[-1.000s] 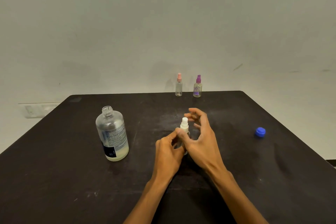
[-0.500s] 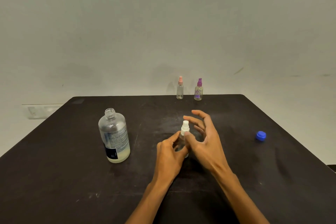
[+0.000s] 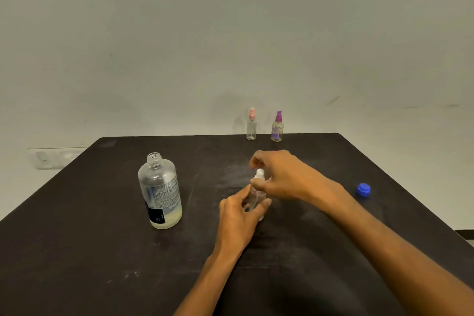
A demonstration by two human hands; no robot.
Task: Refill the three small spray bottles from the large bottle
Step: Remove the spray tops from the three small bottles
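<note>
The right hand (image 3: pixel 282 177), which a second ago stood beside the small spray bottle (image 3: pixel 256 200) with fingers spread and thumb against its white cap (image 3: pixel 259 173), has swung over the top of the bottle, wrist turned and forearm now crossing in from the right. Its fingers (image 3: pixel 256 161) are curled above the cap, thumb at the neck. The left hand (image 3: pixel 239 215) has slid lower around the clear body.

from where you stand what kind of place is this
Probably a plain indoor room set up as a work spot: a bare black matte table pushed against an unpainted grey wall, with a white wall socket plate low on the left.
</note>
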